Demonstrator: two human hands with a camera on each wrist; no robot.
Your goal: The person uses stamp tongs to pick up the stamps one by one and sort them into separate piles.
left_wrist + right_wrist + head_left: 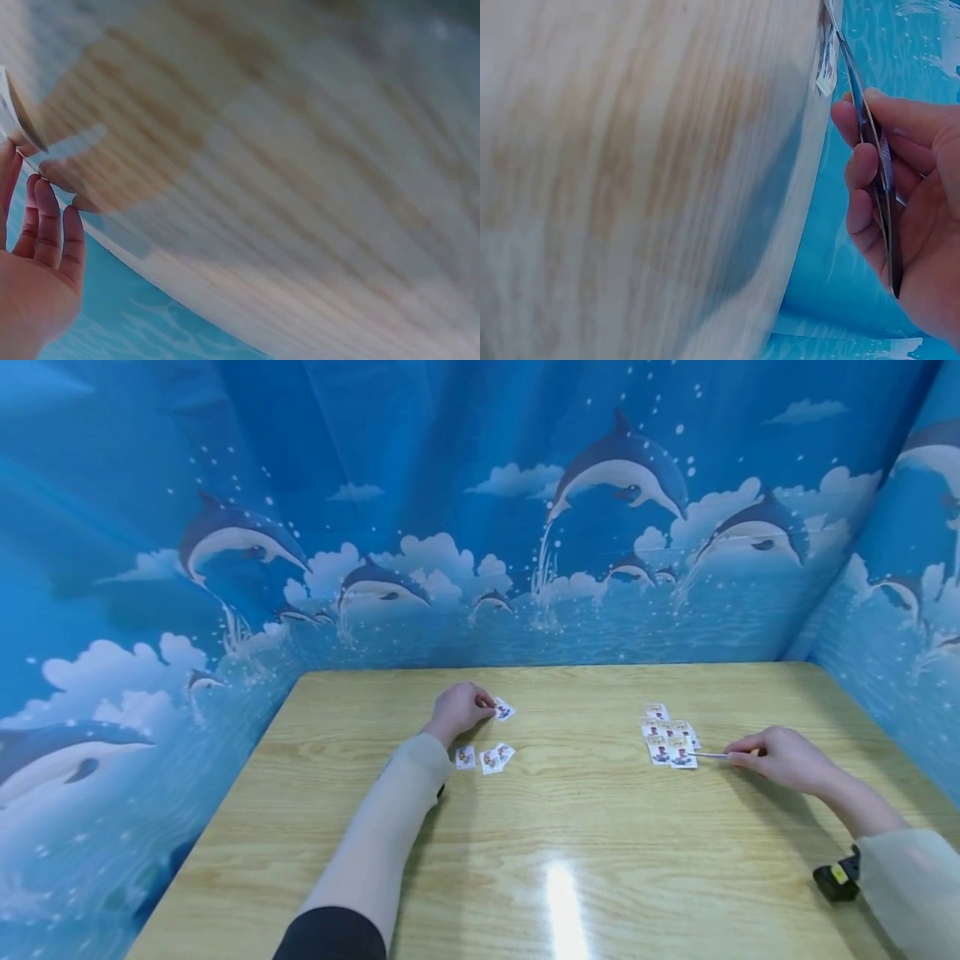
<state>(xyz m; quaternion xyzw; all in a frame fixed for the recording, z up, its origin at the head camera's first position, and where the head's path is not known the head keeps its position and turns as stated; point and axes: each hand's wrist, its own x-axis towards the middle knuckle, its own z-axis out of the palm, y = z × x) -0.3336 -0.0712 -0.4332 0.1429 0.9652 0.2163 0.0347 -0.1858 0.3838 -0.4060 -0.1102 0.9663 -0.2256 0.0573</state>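
Observation:
My left hand pinches a small white printed card by its edge at the left of the table. In the left wrist view that card stands tilted above the tabletop at the fingertips. Nearer to me lie a single card and two overlapping cards. At the right, my right hand holds metal tweezers between thumb and fingers. Their tips reach the lower right card of an overlapping group of several picture cards; whether they grip it I cannot tell.
The light wood table carries both groups of cards, with bare wood between them. A blue dolphin-print curtain stands behind the table's far edge and along its sides. A black wrist device sits below the right sleeve.

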